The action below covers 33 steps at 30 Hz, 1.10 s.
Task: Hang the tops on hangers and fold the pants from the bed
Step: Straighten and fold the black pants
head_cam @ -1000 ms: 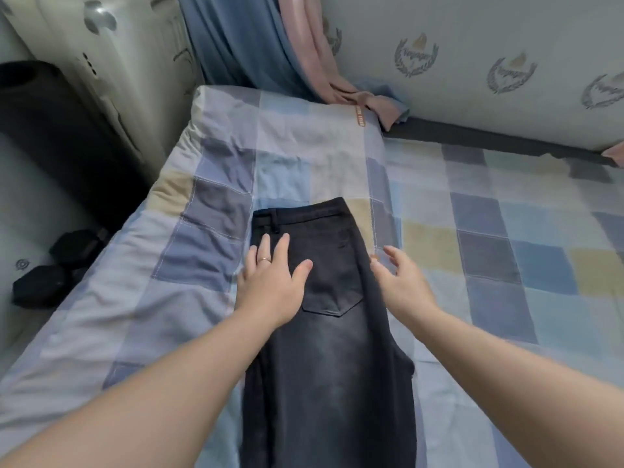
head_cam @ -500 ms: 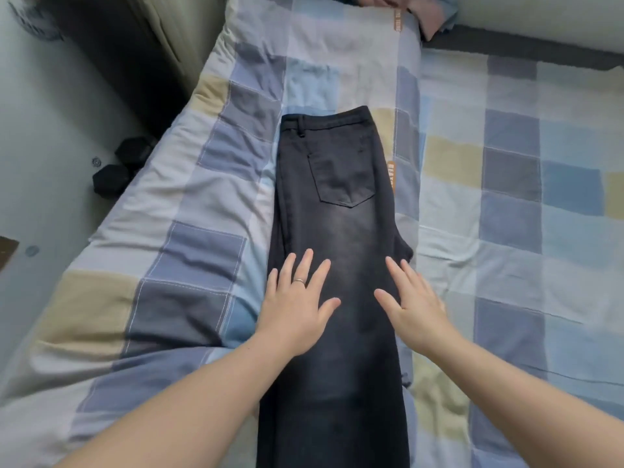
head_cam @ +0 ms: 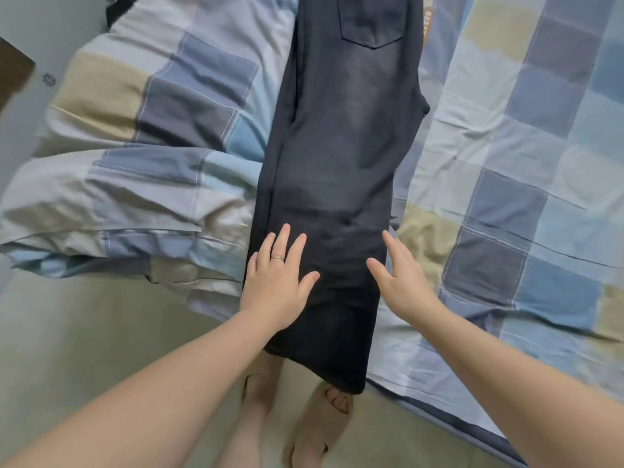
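A pair of dark washed jeans (head_cam: 341, 157) lies lengthwise on the checked bed cover (head_cam: 506, 184), folded leg on leg, back pocket up at the top of the view. The leg ends hang over the bed's near edge. My left hand (head_cam: 275, 285), with a ring on one finger, rests flat on the left side of the lower legs, fingers spread. My right hand (head_cam: 401, 282) lies flat with fingers apart at the right edge of the legs, partly on the cover. Neither hand grips the cloth.
The checked quilt bunches in thick folds (head_cam: 128, 204) left of the jeans. Below the bed edge is pale floor (head_cam: 87, 332) and my feet in beige slippers (head_cam: 314, 430). A dark object (head_cam: 116, 10) sits on the floor at top left.
Both hands have slid down the jeans from the waistband and pocket area to the lower legs. The view has tipped down, so the bed's near edge and my feet show now.
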### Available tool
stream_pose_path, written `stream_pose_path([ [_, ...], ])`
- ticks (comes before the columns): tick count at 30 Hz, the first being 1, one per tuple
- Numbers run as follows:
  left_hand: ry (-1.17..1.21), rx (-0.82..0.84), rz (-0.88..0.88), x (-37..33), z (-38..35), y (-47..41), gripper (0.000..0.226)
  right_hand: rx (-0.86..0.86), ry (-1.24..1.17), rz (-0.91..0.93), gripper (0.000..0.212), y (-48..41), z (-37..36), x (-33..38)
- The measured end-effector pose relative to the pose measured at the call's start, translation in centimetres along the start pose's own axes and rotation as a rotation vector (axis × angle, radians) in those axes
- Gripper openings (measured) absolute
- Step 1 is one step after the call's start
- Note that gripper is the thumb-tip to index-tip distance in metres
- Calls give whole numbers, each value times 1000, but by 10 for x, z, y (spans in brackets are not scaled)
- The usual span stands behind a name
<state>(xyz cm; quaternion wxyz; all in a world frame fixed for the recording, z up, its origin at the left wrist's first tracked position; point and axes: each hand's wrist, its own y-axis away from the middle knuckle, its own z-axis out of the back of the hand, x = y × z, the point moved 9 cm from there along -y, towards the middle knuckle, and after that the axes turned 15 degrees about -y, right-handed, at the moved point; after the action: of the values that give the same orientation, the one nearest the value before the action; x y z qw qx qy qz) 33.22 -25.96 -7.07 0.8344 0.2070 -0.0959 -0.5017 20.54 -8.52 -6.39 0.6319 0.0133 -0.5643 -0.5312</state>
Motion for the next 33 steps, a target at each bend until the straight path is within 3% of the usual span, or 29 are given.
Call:
stream_pose_path([
  [8, 340, -104, 209, 37, -41, 32, 74, -46, -301, -89, 59, 17, -47, -78],
  [13, 607, -31, 371, 60, -79, 44, 52, -196, -416, -163, 20, 29, -66, -110],
  [15, 659, 31, 390, 64, -93, 48, 40, -237, -464, -181, 12, 34, -71, -116],
  [17, 717, 48, 395, 67, -99, 53, 44, -251, -519, -181, 7, 39, -77, -119],
  [26, 570, -256, 338, 100, -72, 81, 45, -196, -533, -155, 11, 59, -110, -114],
  [28, 538, -235, 358, 108, -76, 83, 44, -179, -487, -160, 6, 61, -118, -113],
  [33, 507, -148, 362, 109, -90, 69, 35, -272, -188, -155, 18, 55, -113, -117],
])
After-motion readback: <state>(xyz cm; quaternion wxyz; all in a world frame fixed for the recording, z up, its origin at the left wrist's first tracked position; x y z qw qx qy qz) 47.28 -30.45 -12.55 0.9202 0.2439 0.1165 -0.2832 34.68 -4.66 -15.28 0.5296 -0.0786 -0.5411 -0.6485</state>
